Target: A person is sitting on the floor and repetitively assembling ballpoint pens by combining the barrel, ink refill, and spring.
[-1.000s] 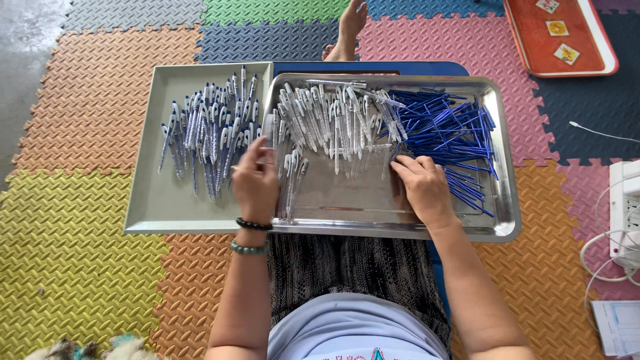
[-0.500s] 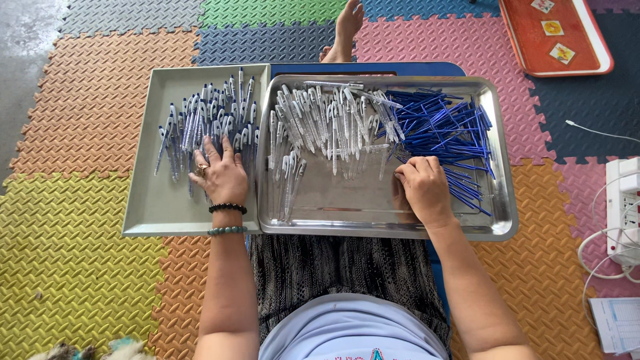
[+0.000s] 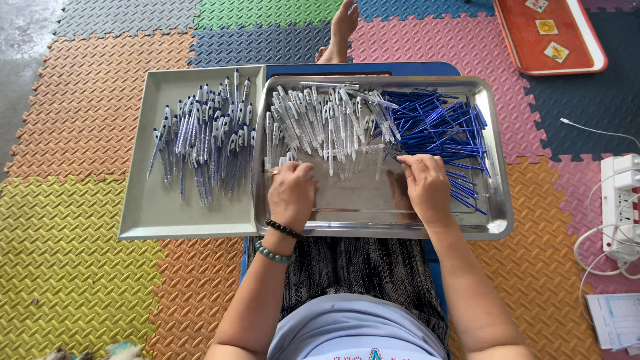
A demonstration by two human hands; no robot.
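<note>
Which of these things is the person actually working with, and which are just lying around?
In use:
left hand
right hand
steel tray
clear pen barrels
blue refills
grey tray
assembled pens

Lying about:
orange tray
power strip
paper sheet

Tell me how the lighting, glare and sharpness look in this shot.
Head view: soft, even daylight with faint shadows only. The steel tray shows a dull sheen and a dim reflection of the right hand on its bare floor, no harsh glare. Pens, left hand and foam mats are sharp; straight edges bow slightly toward the frame borders.
</note>
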